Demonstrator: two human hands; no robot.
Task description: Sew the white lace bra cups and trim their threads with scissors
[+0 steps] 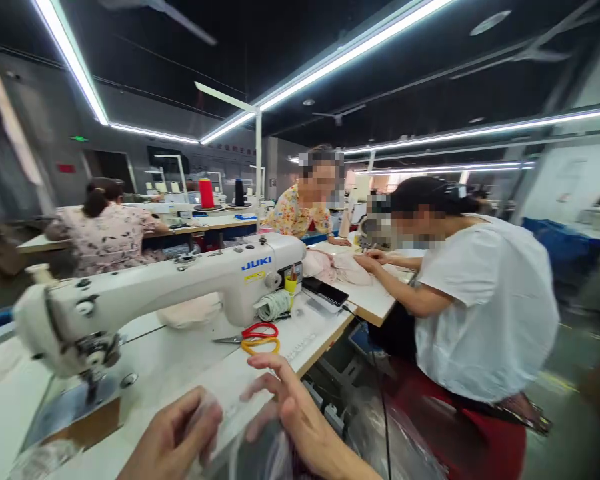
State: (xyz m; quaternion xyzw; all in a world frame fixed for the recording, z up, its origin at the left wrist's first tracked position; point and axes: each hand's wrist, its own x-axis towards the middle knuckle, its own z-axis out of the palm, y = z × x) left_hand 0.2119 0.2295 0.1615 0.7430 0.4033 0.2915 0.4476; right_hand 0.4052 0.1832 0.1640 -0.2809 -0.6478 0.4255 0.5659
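Observation:
My left hand [180, 427] is over the front edge of the sewing table, its fingers curled together and a little blurred. A see-through sheen at its fingertips looks like clear plastic. To its right, my right hand [293, 407] has its fingers spread and slightly bent, with nothing plainly gripped. Crumpled clear plastic [263, 450] shows low between the two hands; how far it reaches is hidden by them. Scissors [253, 339] with one red and one yellow handle lie on the tabletop just beyond my right fingertips, apart from them.
A white JUKI sewing machine [170, 277] fills the left. Behind the scissors are a rolled tape measure [274, 305], a yellow holder [291, 285] and a phone [325, 291]. A co-worker in white [480, 300] handles pale fabric at right; another person [303, 207] leans over that table.

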